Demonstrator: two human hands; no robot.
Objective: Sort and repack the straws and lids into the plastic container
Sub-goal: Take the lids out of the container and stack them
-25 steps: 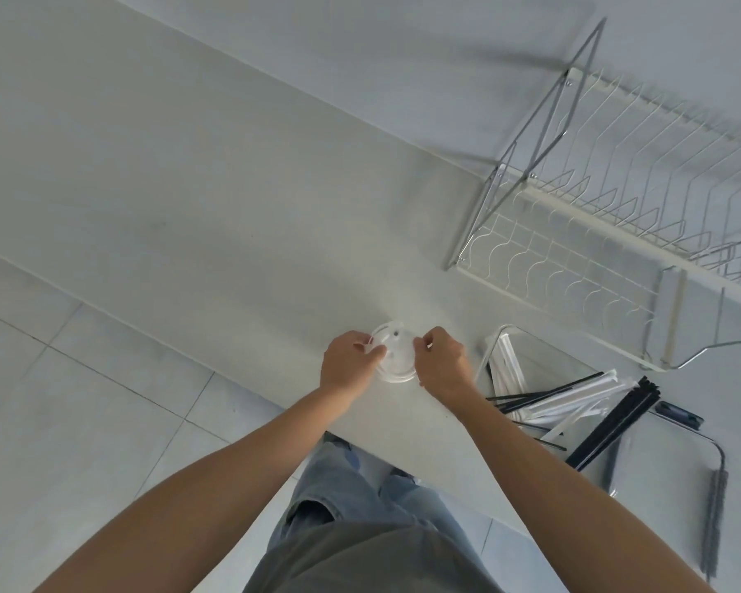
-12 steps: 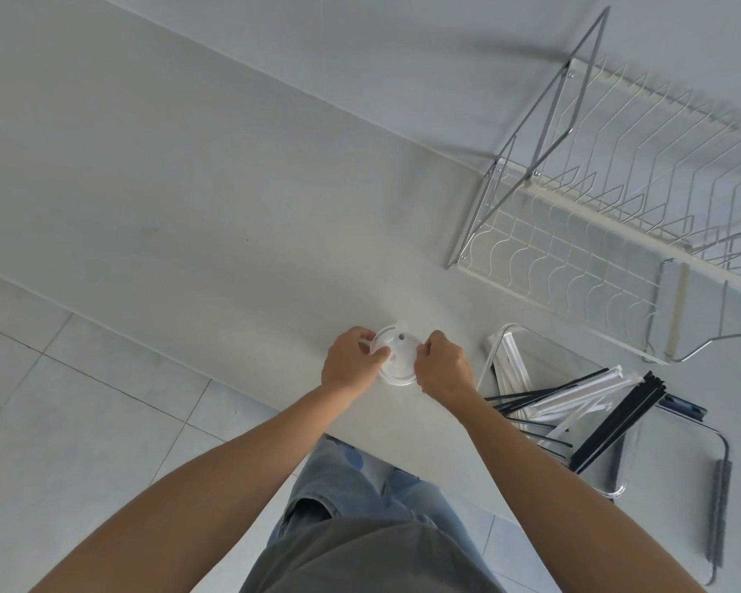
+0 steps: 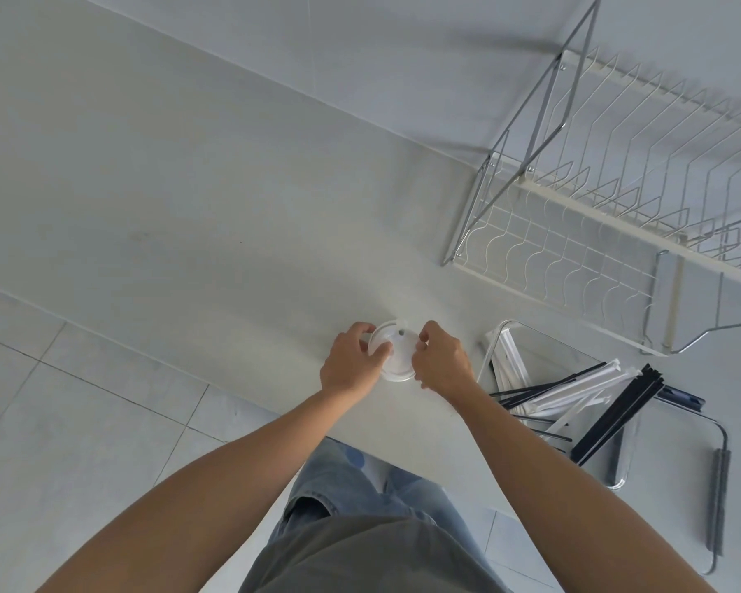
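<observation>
Left hand curled on the near-left rim of the white lids, fingertips pinching the edge. Lids lying flat on the pale bench, close to its front edge, seemingly a small nested stack, though hard to tell how many. Right hand closed on the opposite rim, thumb and fingers gripping from the right. Best handled by squaring the rims between both hands, pressing evenly so the thin plastic nests without buckling, then lifting as one piece. Just beside the right hand, the clear plastic container, with white wrapped straws and black straws lying crossed inside and poking over its far rim. Worth straightening those into parallel bundles first, or at least clearing a corner, so the lids sit flat rather than perched on the tangle. Farther back and right, a wire dish rack, well apart from the work; no need to reach near it.
</observation>
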